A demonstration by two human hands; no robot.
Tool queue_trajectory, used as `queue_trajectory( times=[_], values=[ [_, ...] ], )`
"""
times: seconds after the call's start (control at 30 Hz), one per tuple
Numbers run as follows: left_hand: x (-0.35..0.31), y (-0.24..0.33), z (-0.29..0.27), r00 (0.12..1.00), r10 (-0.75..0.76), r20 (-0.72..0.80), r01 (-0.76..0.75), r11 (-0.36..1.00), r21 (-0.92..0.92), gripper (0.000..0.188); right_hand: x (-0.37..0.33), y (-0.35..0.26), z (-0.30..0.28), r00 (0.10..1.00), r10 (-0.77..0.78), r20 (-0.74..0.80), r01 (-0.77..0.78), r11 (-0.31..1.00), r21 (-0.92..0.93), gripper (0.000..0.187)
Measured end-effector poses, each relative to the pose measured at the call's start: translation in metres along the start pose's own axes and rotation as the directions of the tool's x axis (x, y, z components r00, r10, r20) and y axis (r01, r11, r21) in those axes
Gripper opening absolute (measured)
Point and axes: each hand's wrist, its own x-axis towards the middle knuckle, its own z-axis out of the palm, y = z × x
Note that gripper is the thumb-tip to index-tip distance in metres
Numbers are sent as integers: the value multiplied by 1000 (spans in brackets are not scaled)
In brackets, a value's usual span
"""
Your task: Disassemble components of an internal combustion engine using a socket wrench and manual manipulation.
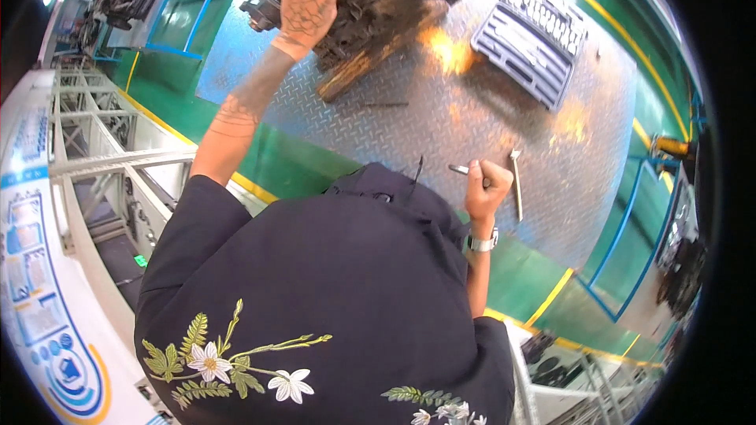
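Observation:
My left hand (309,6) reaches over the dirty, dark engine block (382,12) at the far side of the metal table. Its fingers are bent and close together at the engine's top; what they grip, if anything, is hidden. Closer to me, my right hand (486,189) is closed around a short metal rod-shaped tool (459,168), whose dark end sticks out to the left. Just right of that hand lies a wrench (516,185), flat on the table. A wooden block (346,79) sits under the engine's near side.
On the diamond-plate table (339,122), an open grey tool case (524,51) lies at the far right, with sockets (551,16) in its far half. A thin dark rod (386,104) rests near the wood. Blue rail frames (626,244) stand on the green floor beyond.

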Motion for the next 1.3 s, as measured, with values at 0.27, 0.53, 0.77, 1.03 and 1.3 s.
queue_trajectory(
  times=[0.27, 0.53, 0.77, 1.03, 1.3],
  values=[
    [-5, 0, 9, 968, 226, -113, -199, 958, 204, 18, -66, 55, -25, 936, 296, -189, -246, 936, 251, 38],
    [10, -25, -2, 883, 455, -119, -451, 891, 56, 23, -56, 40, -19, 935, 299, -188, -255, 940, 228, 39],
    [18, -24, -7, 838, 543, 45, -543, 825, 155, 20, -42, 49, -14, 921, 319, -225, -276, 940, 201, 40],
    [20, -38, -4, 888, 456, 55, -431, 869, -243, 43, -39, 47, 3, 935, 311, -168, -258, 926, 275, 37],
    [28, -13, -15, 935, 354, -6, -353, 931, -91, 49, -37, 41, 15, 945, 302, -125, -259, 925, 278, 38]
  ],
)
